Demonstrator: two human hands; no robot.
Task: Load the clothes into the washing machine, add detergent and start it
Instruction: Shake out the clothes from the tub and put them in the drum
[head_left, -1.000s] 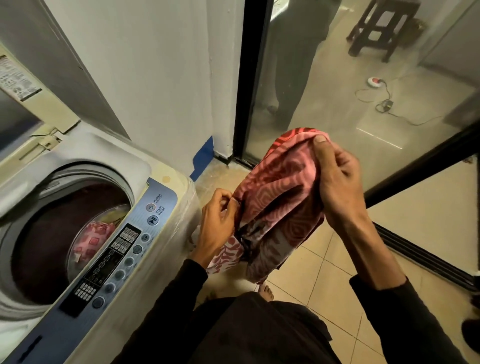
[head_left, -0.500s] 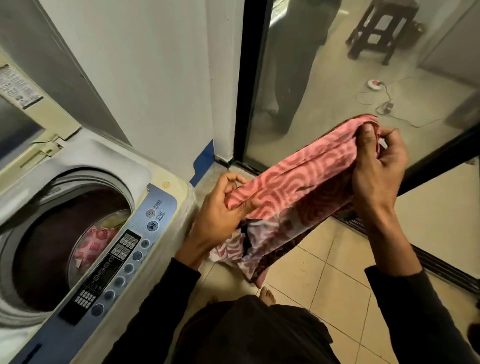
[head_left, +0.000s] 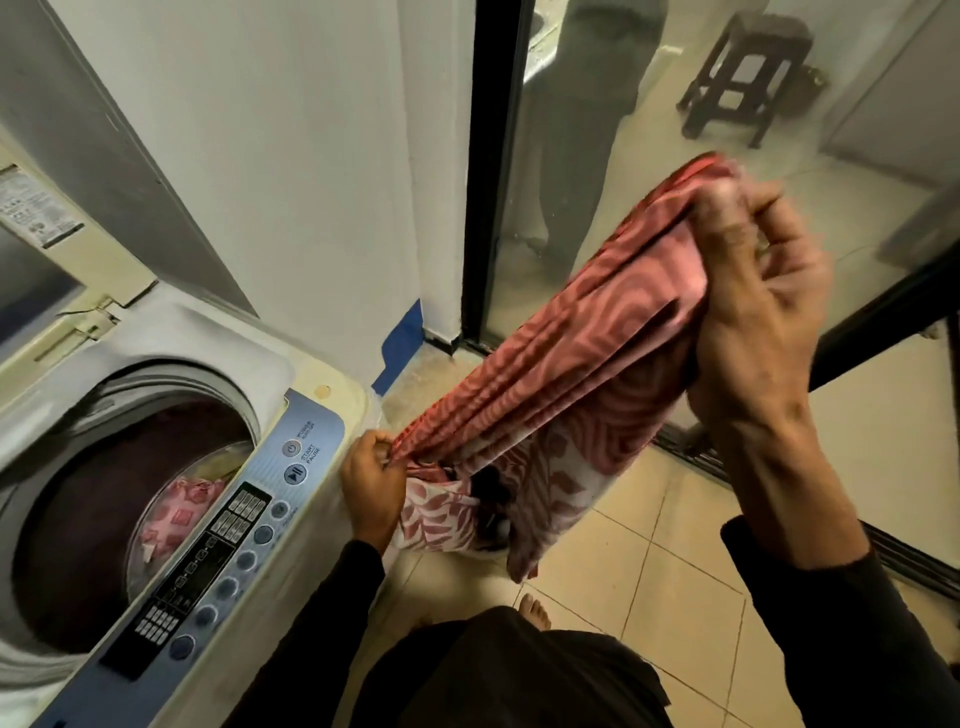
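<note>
The right hand (head_left: 753, 317) is raised at the right of the frame, fingers curled and pinching, its tips slightly blurred. The left hand (head_left: 371, 480) sits lower, near centre, apparently pinching too. Both forearms wear dark sleeves.

Single head-worn camera, wide-angle, looking forward and steeply down from above standing height. Frame edges bow noticeably. The view faces a white wall corner and a glass door (head_left: 675, 218) ahead. The open top-loading washing machine (head_left: 171, 499) fills the lower left, close below the lens. The right hand (head_left: 753, 322) sits nearest the lens, upper right; the left hand (head_left: 371, 480) is lower and farther, mid-frame. Tiled floor (head_left: 649, 597) lies directly beneath. No second view exists for overlap.
</note>
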